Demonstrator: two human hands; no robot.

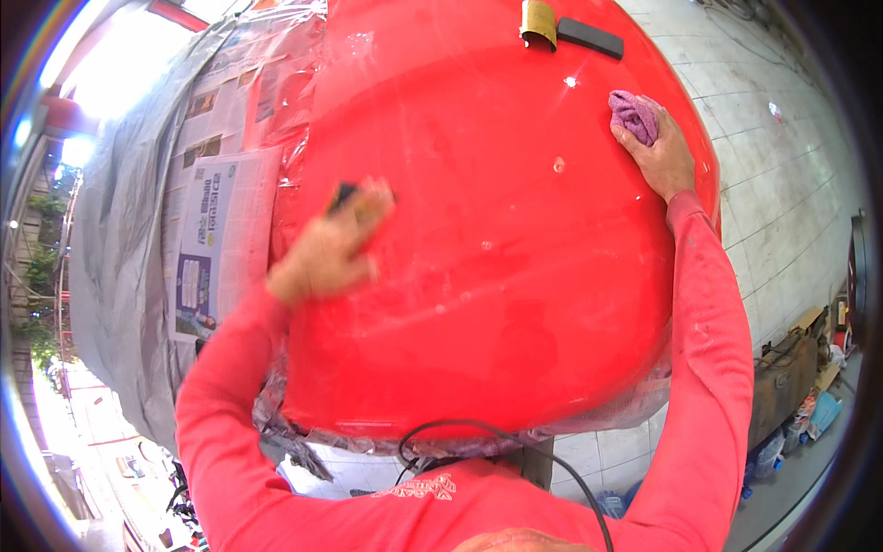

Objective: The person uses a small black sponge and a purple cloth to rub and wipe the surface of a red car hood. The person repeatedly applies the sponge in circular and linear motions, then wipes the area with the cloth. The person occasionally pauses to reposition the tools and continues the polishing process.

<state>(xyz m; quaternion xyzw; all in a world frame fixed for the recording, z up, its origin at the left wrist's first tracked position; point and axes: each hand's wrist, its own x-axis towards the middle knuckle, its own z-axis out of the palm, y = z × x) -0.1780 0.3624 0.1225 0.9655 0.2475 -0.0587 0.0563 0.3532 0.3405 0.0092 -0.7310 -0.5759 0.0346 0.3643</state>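
A glossy red car panel (441, 202), wet with drops in places, curves out in front of me. My left hand (326, 253) is smeared by motion near the panel's left side. Its fingers press a dark sanding block (344, 197), wrapped in what looks like yellowish sandpaper, onto the paint. Toward the right edge, my right hand (664, 158) is closed around a bunched purple cloth (633, 117) and rests on the panel. Farther off lie a curled piece of gold-brown sandpaper (538, 23) and a dark oblong block (590, 38), side by side on the red surface.
Newspaper (216, 239) and clear film mask the panel's left border, with a grey cover (120, 248) beyond. A black cable (561, 460) loops near my chest. Pale floor tiles (782, 166) lie to the right, beside a long brown box-like object (782, 382) and assorted litter.
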